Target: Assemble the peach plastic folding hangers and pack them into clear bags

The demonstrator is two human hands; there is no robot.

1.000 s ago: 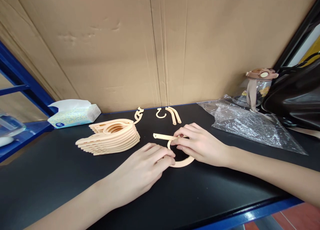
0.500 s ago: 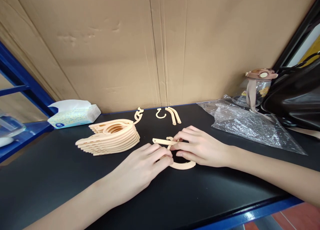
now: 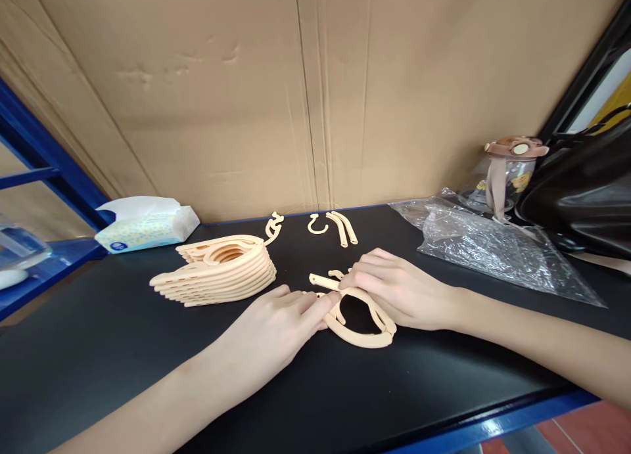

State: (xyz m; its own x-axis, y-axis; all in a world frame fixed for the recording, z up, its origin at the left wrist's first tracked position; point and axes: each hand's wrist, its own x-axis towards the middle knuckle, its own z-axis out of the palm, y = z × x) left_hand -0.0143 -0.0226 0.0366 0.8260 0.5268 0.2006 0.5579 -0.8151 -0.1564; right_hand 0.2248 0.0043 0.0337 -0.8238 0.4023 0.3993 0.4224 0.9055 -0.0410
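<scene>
Both my hands meet over a peach plastic folding hanger [image 3: 362, 329] lying on the black tabletop [image 3: 123, 349]. My left hand [image 3: 276, 326] pinches its left end with fingertips. My right hand [image 3: 394, 290] grips its upper part, where a straight arm [image 3: 324, 282] sticks out to the left. The hanger's curved loop lies flat in front of my right hand. A stack of several finished hangers [image 3: 217, 276] sits to the left.
Loose hanger pieces [image 3: 340, 227] and a hook [image 3: 273, 228] lie at the back by the cardboard wall. A tissue pack [image 3: 145, 224] is at the left, a clear plastic bag [image 3: 483, 244], a bottle [image 3: 510, 175] and a black bag [image 3: 586, 191] at the right.
The hanger parts have shifted toward me and to the right, and a second curved arm now lies over the loop. My left fingers have slid onto its left end.
</scene>
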